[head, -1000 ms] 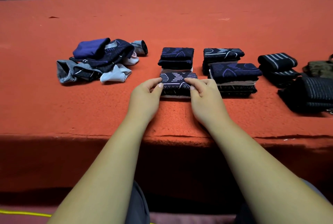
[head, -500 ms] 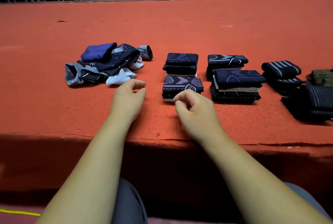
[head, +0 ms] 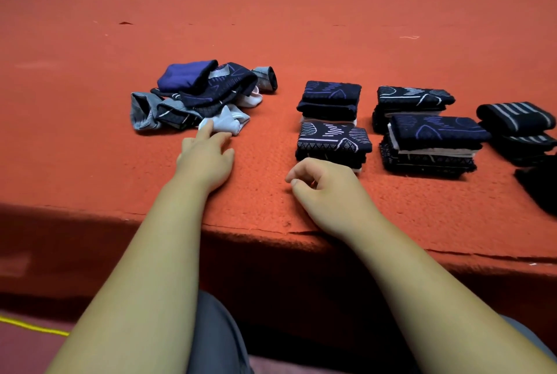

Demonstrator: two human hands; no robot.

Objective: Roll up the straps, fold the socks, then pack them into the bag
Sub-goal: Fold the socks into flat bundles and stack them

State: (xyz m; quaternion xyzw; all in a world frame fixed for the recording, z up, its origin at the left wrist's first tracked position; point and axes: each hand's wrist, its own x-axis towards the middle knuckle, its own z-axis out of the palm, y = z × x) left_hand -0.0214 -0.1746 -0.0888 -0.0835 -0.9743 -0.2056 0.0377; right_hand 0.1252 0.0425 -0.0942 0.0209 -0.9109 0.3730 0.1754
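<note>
Socks (head: 205, 96): lying loose in a heap far left on the red table (head: 90, 162), sitting folded in stacks (head: 333, 141) rightward. Left hand (head: 206, 156): lying open, fingertip touching a white sock (head: 224, 122). Right hand (head: 325, 187): resting loosely curled, holding nothing, beside a stack.

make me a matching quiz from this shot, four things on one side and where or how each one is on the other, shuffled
1. left hand
2. right hand
3. loose sock heap
4. striped rolled strap

A. far right of the table
B. loosely curled, empty
C. reaches to the pale sock
D. unfolded, left of the folded stacks

Pairs: 1-C, 2-B, 3-D, 4-A
</note>
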